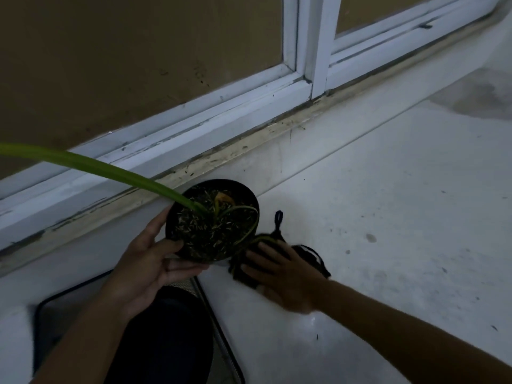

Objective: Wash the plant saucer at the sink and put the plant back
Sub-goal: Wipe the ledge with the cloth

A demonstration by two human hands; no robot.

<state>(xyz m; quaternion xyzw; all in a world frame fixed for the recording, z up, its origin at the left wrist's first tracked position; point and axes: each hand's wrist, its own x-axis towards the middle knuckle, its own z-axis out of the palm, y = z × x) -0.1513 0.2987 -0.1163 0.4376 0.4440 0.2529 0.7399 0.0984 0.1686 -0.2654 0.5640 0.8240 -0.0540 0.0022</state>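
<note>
One black plant pot (212,221), round, seen from above, soil speckled with pale bits; it sits at the near edge of the white window ledge (374,217), and whether its base rests on the ledge or is lifted off cannot be told, since the underside is hidden. Saucer under the pot: not visible as such, only a thin pale sliver at the pot's lower rim, too unclear to name. One long green leaf (91,164) runs from the pot's centre up and left, long axis diagonal, tip cut off by the left frame edge; two or so thinner curled leaves loop toward the pot's right rim, and one yellowed leaf (225,200) lies at the back of the soil. Left hand (146,268) cups the pot from its left and below, thumb over the rim, fingers curled under, clamped on the pot. Just right of the pot, one dark cloth (279,239) with a hanging loop lies on the ledge, mostly covered by the right hand (279,273), which is spread flat on it, fingers apart, motion-blurred. Behind the pot, a white window frame (304,65) with a dirty sill track. Below the pot, a dark mesh-edged object (166,336), cut off at the bottom, too dim to identify.
</note>
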